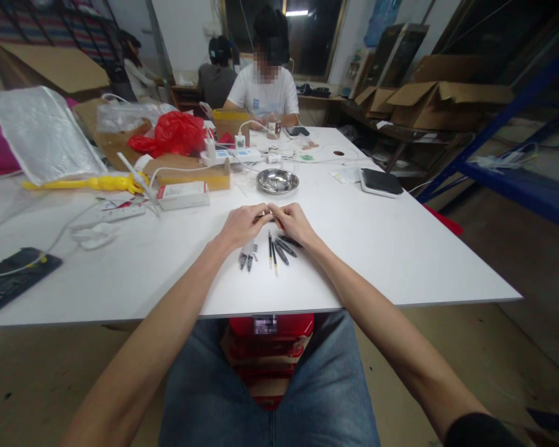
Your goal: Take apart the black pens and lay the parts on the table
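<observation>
My left hand (243, 222) and my right hand (294, 222) meet fingertip to fingertip above the table, both closed in a pinch. Between them shows a thin dark pen part (264, 216), mostly hidden by the fingers. Just below my right hand lie several black pen barrels (285, 247), fanned out. Two slim dark refills (272, 253) with yellow ends rest beside them. Under my left hand are small clear and black pen pieces (246, 257). A shiny round metal bowl (277, 181) stands beyond my hands, with something dark in it.
On the white table (400, 267), a black-topped device (381, 182) lies right. At left are a power strip (121, 212), a white box (183, 194), a yellow tool (93, 183), a red bag (174, 133) and cables. A person (264, 93) sits opposite; a blue rack (517, 186) stands right.
</observation>
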Demonstrator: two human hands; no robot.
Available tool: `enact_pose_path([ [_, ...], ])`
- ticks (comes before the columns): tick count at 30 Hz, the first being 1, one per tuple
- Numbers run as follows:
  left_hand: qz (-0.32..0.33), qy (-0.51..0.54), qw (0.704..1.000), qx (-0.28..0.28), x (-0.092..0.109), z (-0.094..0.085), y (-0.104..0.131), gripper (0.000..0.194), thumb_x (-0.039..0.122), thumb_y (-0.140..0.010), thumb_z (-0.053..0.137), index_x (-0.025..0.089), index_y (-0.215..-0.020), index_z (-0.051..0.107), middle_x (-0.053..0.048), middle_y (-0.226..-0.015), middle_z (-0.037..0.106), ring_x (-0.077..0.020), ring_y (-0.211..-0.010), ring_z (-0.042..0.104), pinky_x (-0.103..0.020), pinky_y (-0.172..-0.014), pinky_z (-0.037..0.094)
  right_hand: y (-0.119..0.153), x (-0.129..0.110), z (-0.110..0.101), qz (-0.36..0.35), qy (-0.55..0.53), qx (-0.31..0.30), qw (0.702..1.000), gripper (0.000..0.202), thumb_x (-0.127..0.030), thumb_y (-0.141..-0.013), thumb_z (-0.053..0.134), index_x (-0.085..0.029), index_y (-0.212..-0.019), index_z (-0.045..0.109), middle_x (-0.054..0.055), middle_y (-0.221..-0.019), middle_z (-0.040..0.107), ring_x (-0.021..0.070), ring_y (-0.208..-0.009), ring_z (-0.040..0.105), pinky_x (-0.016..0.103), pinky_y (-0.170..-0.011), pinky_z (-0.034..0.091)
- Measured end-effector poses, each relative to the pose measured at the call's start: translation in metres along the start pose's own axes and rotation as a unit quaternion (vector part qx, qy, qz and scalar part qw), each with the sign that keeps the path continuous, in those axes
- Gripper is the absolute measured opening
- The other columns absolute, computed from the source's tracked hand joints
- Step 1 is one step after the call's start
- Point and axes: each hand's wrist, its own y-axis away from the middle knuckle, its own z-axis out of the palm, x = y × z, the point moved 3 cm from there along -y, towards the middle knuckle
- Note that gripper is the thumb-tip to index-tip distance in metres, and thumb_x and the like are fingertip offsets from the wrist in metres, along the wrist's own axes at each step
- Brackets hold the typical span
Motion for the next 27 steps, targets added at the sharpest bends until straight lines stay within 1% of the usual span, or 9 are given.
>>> enact_pose_path([
  [6,-0.009,-0.017,1.000,0.020,0.002,0.002,-0.001,0.037,0.045,-0.102,0.042,0.024,-0.087,0.067,-0.002,-0.076,0.070,-0.0196,-0.072,0.062,-0.029,-0.064,0.034,0.004,-0.002,0.001,0.036,-0.057,0.000,0.998,0.077,-0.085,-0.084,0.042,-0.019,-0.045,0.050,-0.004,-0.034,0.033,0.0067,-0.036,0.028,0.024,-0.042,0.019],
  [9,-0.026,-0.029,0.999,0.030,-0.001,0.003,-0.001,0.036,0.047,-0.101,0.043,0.025,-0.091,0.069,-0.002,-0.077,0.071,-0.0206,-0.074,0.064,-0.029,-0.066,0.035,0.004,-0.001,-0.001,0.052,-0.060,0.005,0.997,0.074,-0.084,-0.085,0.042,-0.022,-0.045,0.042,-0.006,-0.035,0.028,0.0068,-0.037,0.025,0.025,-0.042,0.018],
  [12,-0.045,-0.036,0.997,0.056,-0.007,0.000,0.000,0.033,0.046,-0.101,0.045,0.025,-0.098,0.071,-0.002,-0.079,0.073,-0.0219,-0.077,0.067,-0.029,-0.067,0.037,0.003,-0.001,-0.004,0.043,-0.006,0.008,0.999,0.069,-0.075,-0.088,0.049,-0.023,-0.045,0.032,-0.007,-0.040,0.023,0.0066,-0.042,0.020,0.027,-0.044,0.017],
  [15,-0.062,-0.040,0.993,0.088,-0.013,-0.005,0.000,0.033,0.043,-0.101,0.045,0.026,-0.108,0.071,-0.003,-0.082,0.075,-0.0225,-0.080,0.068,-0.029,-0.069,0.038,0.003,-0.004,-0.002,-0.008,0.044,-0.055,0.997,0.062,-0.062,-0.089,0.059,-0.022,-0.049,0.036,-0.007,-0.046,0.028,0.0072,-0.047,0.023,0.026,-0.048,0.019],
  [17,-0.068,-0.045,0.992,0.097,-0.016,-0.006,0.000,0.033,0.043,-0.101,0.044,0.027,-0.110,0.071,-0.003,-0.086,0.076,-0.0224,-0.082,0.069,-0.029,-0.070,0.039,0.004,-0.007,0.002,-0.057,0.058,-0.116,0.990,0.048,-0.051,-0.088,0.065,-0.019,-0.056,0.050,-0.006,-0.053,0.042,0.0083,-0.052,0.033,0.025,-0.052,0.026],
  [19,-0.076,-0.050,0.991,0.097,-0.017,-0.006,0.000,0.033,0.042,-0.101,0.044,0.027,-0.108,0.072,-0.003,-0.087,0.076,-0.0224,-0.084,0.070,-0.029,-0.070,0.040,0.005,-0.009,0.007,-0.094,0.077,-0.169,0.978,0.028,-0.040,-0.084,0.071,-0.016,-0.071,0.065,-0.003,-0.065,0.056,0.0101,-0.061,0.044,0.025,-0.060,0.034],
  [21,-0.083,-0.050,0.991,0.096,-0.019,-0.005,0.000,0.032,0.042,-0.101,0.045,0.026,-0.106,0.073,-0.003,-0.087,0.077,-0.0225,-0.084,0.070,-0.029,-0.071,0.041,0.006,-0.008,0.012,-0.109,0.092,-0.216,0.966,0.016,-0.031,-0.081,0.074,-0.015,-0.082,0.071,0.000,-0.076,0.064,0.0118,-0.068,0.051,0.026,-0.067,0.039],
  [24,-0.080,-0.043,0.991,0.103,-0.020,-0.003,0.000,0.030,0.040,-0.100,0.047,0.026,-0.103,0.073,-0.004,-0.090,0.077,-0.0231,-0.086,0.070,-0.030,-0.071,0.042,0.007,-0.007,0.014,-0.107,0.105,-0.248,0.957,0.016,-0.028,-0.078,0.078,-0.014,-0.078,0.071,0.002,-0.078,0.066,0.0129,-0.070,0.053,0.028,-0.069,0.041],
  [27,-0.076,-0.034,0.991,0.102,-0.021,-0.002,0.000,0.028,0.039,-0.099,0.049,0.026,-0.101,0.074,-0.004,-0.092,0.078,-0.0234,-0.087,0.070,-0.030,-0.072,0.043,0.008,-0.009,0.015,-0.094,0.129,-0.252,0.955,0.023,-0.031,-0.075,0.082,-0.015,-0.071,0.066,0.001,-0.073,0.063,0.0130,-0.067,0.051,0.029,-0.066,0.040],
])
